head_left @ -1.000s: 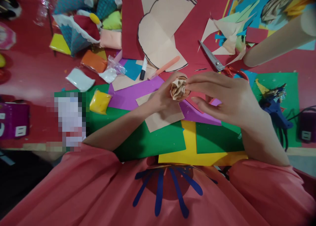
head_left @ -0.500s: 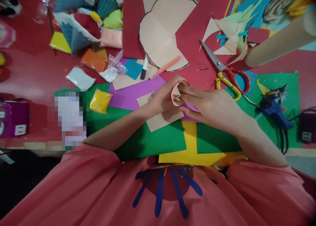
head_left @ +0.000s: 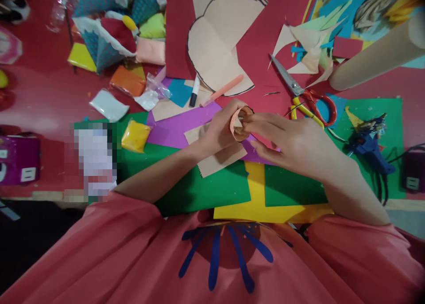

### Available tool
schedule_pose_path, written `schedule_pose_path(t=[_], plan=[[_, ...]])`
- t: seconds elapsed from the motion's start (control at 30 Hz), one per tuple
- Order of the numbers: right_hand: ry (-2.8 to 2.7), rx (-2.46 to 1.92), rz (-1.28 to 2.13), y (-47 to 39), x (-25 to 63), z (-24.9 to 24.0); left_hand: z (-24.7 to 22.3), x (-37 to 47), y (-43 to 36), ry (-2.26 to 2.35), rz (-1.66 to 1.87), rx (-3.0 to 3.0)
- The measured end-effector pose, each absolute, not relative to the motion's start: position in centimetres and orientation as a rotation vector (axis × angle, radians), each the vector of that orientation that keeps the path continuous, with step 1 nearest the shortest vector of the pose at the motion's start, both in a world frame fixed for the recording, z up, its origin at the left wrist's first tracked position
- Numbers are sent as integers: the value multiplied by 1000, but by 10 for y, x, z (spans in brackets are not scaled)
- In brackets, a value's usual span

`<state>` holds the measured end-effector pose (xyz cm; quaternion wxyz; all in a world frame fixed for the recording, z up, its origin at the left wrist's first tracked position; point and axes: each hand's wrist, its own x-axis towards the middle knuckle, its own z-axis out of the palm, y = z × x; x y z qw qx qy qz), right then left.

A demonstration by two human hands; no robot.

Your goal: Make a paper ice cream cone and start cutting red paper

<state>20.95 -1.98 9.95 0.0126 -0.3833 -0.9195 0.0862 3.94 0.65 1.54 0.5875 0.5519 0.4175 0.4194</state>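
A small rolled cone of peach paper (head_left: 237,126) has its open end facing up, with crumpled paper showing inside. My left hand (head_left: 219,126) is wrapped round its outside. The fingertips of my right hand (head_left: 282,138) touch the cone's right rim and reach a little inside; its fingers are partly apart. Beneath the hands lie a beige paper piece (head_left: 222,157) and a purple sheet (head_left: 172,129). Beyond them, a large beige paper shape with a black outline (head_left: 215,42) rests on a red sheet (head_left: 177,33).
Scissors (head_left: 300,91) lie open right of centre. A blue glue gun (head_left: 372,151) is at the right, below a beige paper roll (head_left: 378,53). Paper scraps (head_left: 312,49) lie at the back right. Clay packets (head_left: 135,135) and decorated cones (head_left: 102,42) are on the left.
My right hand has shifted slightly right and its fingers have drawn partly out of the cone, so more of the opening shows. My left hand still holds the cone.
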Motion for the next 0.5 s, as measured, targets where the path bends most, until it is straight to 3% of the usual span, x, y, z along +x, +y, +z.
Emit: schedule_pose_path(t=[0.2, 0.5], plan=[[-2910, -1030, 111, -26, 207, 101, 9, 37, 5, 1025, 930, 1262], [-2953, -1131, 65, -30, 198, 92, 3, 38, 6, 1019, 938, 1311]])
